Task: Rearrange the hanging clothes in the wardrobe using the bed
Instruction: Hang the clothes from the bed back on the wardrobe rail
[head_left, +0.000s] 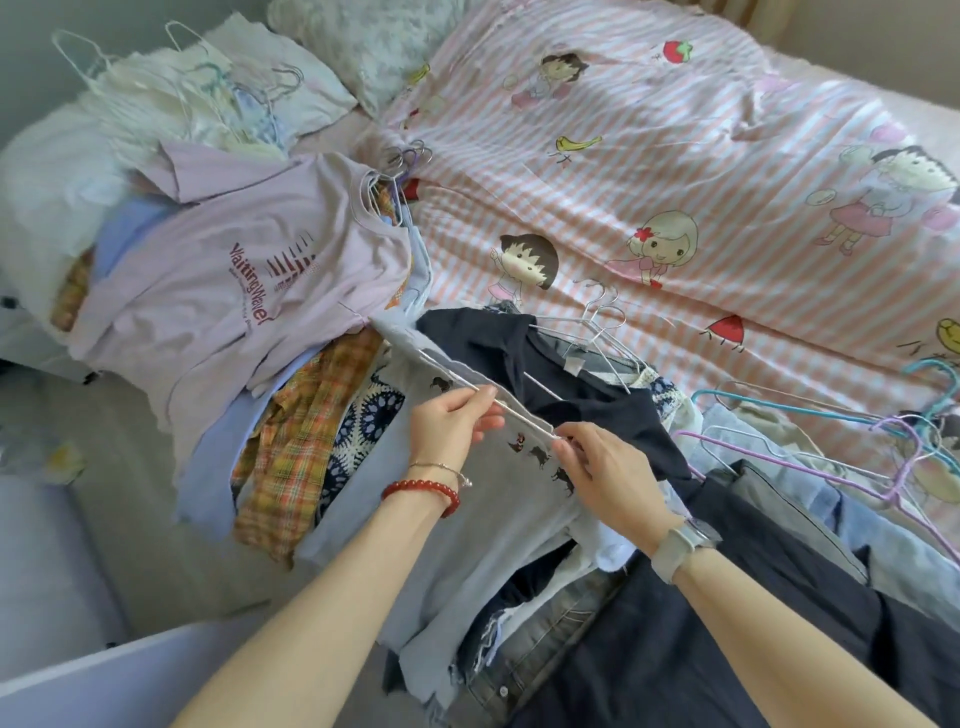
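Several heaps of clothes cover the bed (727, 182), filling most of the frame, and we judge the striped quilt serves as a sorting surface. At upper left lies a pile of pale garments (171, 98) on wire hangers; below it a lilac T-shirt (249, 280) tops another stack, presumably grouped by colour. At lower centre we hold a grey shirt (467, 519) over the dark pile: our left hand (449, 428) pinches its white hanger (514, 410), and our right hand (608, 478) pinches the hanger's end, seemingly working the hanger free.
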